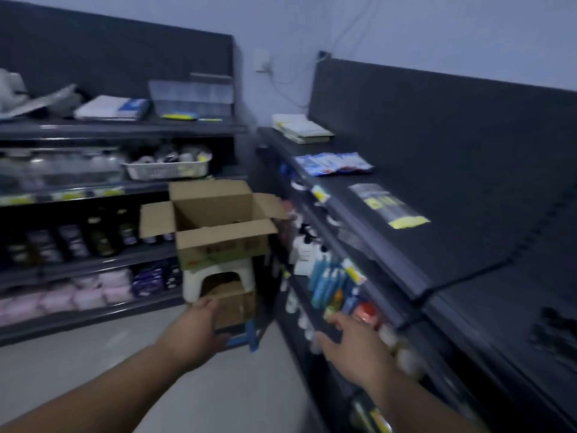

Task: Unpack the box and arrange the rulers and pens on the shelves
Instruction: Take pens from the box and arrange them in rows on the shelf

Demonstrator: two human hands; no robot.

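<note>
**Desk:** Where's the box, and how far along are you?

**Operator:** The cardboard box (218, 226) sits on a white plastic stool (193, 281) at the corner where the two shelf units meet. All four flaps are folded out, so I'd call it opened. From my head view the inside is dark, and I can't tell whether any rulers or pens are in there.

**Desk:** Anything shelved?

**Operator:** On the right unit's top shelf (452, 260) I see clear packets with yellow labels (390, 207), and further back some blue-and-white packets (334, 164). The picture is smeared, so I can't say those are rulers or pens. Much of that shelf is bare, so my guess is that most of the arranging is left to do.

**Desk:** And your hands?

**Operator:** My right hand (352, 345) is out beside the lower right shelves, fingers spread and holding nothing. My left hand (196, 332) reaches low, in front of the stool's legs and a smaller brown box (234, 304) on the floor. Something blue (249, 335) lies just past its fingers. I can't tell whether I'm gripping it or my hand is only near it.

**Desk:** So the next job?

**Operator:** I'd get a look into the open box, lift out what's there, and lay it on the bare shelf
</note>
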